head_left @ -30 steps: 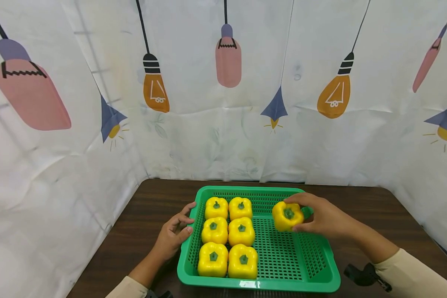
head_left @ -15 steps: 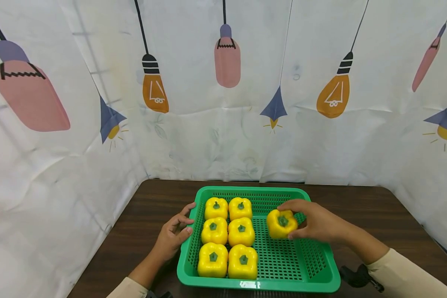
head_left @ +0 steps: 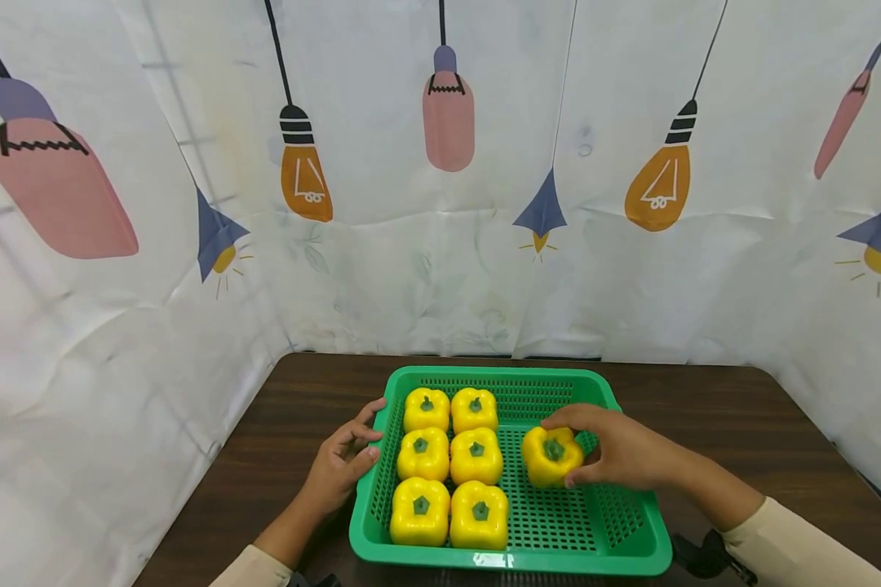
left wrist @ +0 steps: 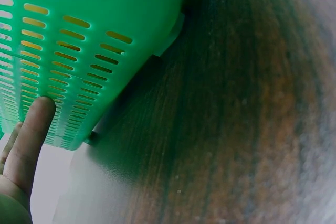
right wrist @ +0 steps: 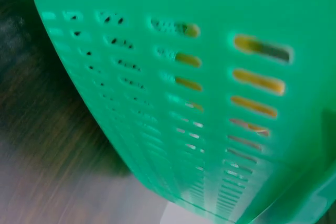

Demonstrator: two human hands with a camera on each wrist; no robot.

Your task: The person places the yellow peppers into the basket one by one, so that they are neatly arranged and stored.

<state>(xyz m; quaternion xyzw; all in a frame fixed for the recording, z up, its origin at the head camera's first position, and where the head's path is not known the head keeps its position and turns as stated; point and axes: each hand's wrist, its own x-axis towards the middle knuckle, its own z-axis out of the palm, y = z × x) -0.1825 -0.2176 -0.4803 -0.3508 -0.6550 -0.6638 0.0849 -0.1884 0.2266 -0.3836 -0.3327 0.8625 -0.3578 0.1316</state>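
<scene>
My right hand point(head_left: 620, 447) pinches a yellow bell pepper point(head_left: 539, 473) between thumb and fingers, low inside the right part of a green plastic basket point(head_left: 573, 562). The pepper's green stem faces up and tilts slightly toward me. Several more yellow bell peppers point(head_left: 477, 456) stand stem up in two columns in the basket's left half. At the basket's left side rests my left hand point(head_left: 341, 461), its fingers spread against the rim. In the left wrist view, a straight finger point(left wrist: 34, 135) touches the slotted wall point(left wrist: 100, 51). The right wrist view shows the slotted wall point(right wrist: 157, 87), the hand itself out of sight.
A dark wood-grain table point(head_left: 264, 456) carries the basket. Behind and to the left hangs a white cloth point(head_left: 411, 269) printed with lamps and bulbs. A black wrist device point(head_left: 705, 558) sits by the right sleeve point(head_left: 793, 542).
My right hand has moved the held bell pepper left, toward me and down into the basket. The left hand and the other peppers stay where they were.
</scene>
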